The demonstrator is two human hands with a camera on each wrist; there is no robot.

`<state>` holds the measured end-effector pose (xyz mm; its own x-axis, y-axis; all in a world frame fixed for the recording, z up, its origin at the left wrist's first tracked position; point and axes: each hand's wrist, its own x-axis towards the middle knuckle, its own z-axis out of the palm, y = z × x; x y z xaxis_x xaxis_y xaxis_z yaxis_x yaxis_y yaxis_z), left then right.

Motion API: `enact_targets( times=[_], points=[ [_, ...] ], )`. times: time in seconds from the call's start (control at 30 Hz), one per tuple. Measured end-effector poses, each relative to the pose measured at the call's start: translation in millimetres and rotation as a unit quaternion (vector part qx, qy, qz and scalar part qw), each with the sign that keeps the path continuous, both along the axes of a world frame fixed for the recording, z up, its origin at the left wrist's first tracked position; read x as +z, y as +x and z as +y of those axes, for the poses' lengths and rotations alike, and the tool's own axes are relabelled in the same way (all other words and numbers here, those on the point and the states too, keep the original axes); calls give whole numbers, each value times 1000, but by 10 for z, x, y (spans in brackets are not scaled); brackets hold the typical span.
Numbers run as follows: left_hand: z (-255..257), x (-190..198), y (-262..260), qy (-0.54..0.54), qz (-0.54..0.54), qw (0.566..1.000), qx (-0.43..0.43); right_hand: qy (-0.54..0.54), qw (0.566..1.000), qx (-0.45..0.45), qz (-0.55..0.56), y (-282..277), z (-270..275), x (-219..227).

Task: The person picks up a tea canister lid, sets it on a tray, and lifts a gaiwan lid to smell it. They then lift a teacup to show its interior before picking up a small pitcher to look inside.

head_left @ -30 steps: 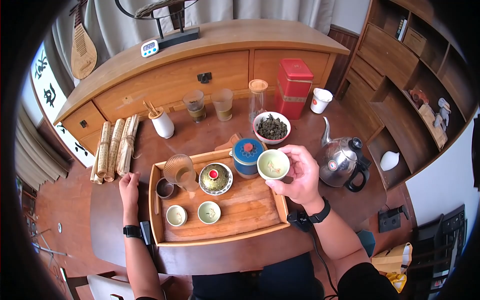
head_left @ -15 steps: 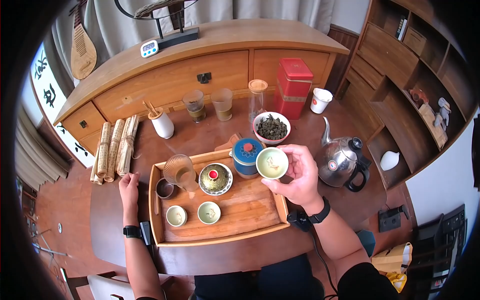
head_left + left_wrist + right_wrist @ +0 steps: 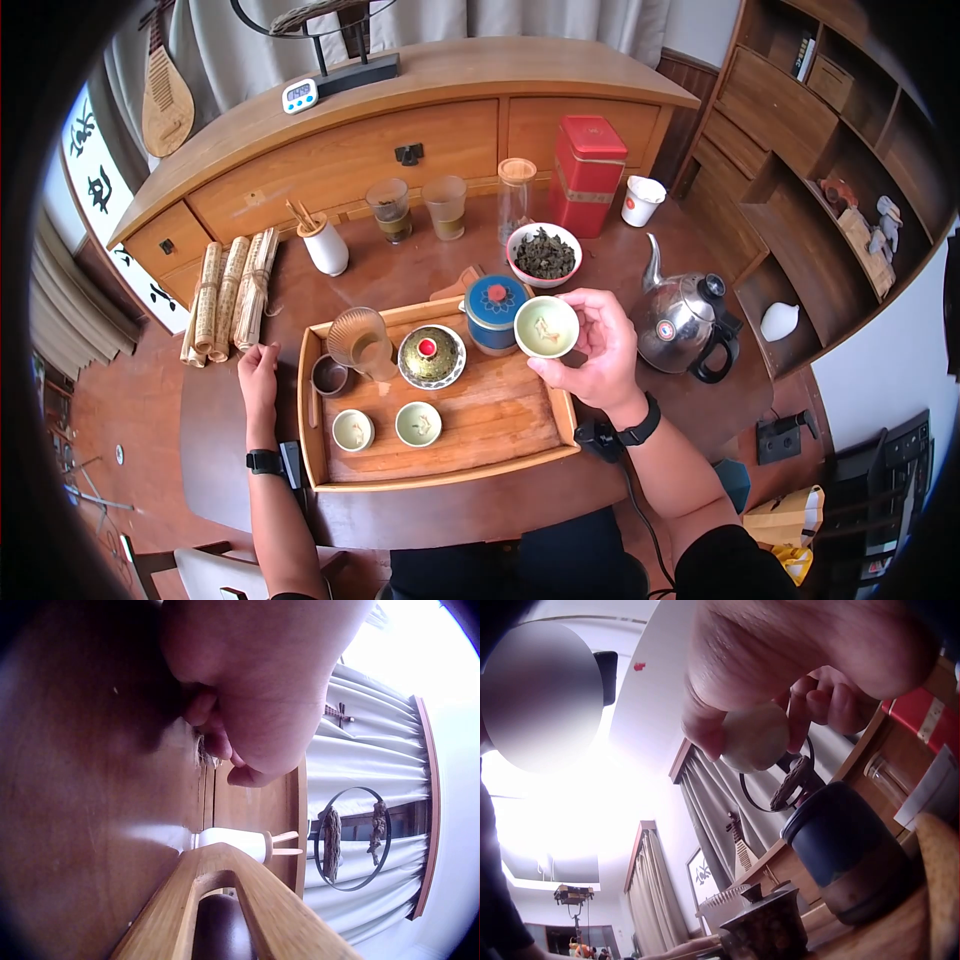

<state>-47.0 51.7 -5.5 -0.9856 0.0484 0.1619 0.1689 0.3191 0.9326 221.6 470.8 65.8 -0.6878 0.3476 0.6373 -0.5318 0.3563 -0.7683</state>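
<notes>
My right hand [image 3: 588, 345] holds a small pale green teacup [image 3: 546, 327] in the air over the far right corner of the wooden tray [image 3: 500, 420], with the thumb and fingers curled round it. The right wrist view shows the teacup [image 3: 756, 736] from below, pinched by fingers [image 3: 821, 705]. Just left of the cup stands a blue lidded jar [image 3: 494, 312]. My left hand [image 3: 258, 372] rests on the table left of the tray and holds nothing. In the left wrist view its fingers [image 3: 225, 742] lie loosely curled on the wood.
On the tray are two small cups [image 3: 352, 431] [image 3: 418, 424], a gold lidded bowl [image 3: 431, 356], a glass pitcher [image 3: 360, 342] and a dark cup [image 3: 329, 377]. A steel kettle [image 3: 685, 318] stands right, a bowl of tea leaves [image 3: 543, 254] and red tin [image 3: 587, 172] behind, bamboo scrolls [image 3: 228, 295] left.
The right hand has only wobbled the teacup a little in place. The left hand has stayed still on the table.
</notes>
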Motion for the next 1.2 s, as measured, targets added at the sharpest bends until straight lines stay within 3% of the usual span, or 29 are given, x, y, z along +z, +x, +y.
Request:
enact_targets(
  times=[0.73, 0.93, 1.2],
  points=[
    [34, 62, 57, -10, -3, 1000, 4, 62, 996, -61, 19, -35, 14, -68],
    [11, 17, 18, -9, 0, 1000, 3, 36, 998, -50, -5, -5, 7, 4],
    [-14, -30, -17, -9, 9, 1000, -4, -79, 996, 30, -34, 28, -17, 49]
  ],
)
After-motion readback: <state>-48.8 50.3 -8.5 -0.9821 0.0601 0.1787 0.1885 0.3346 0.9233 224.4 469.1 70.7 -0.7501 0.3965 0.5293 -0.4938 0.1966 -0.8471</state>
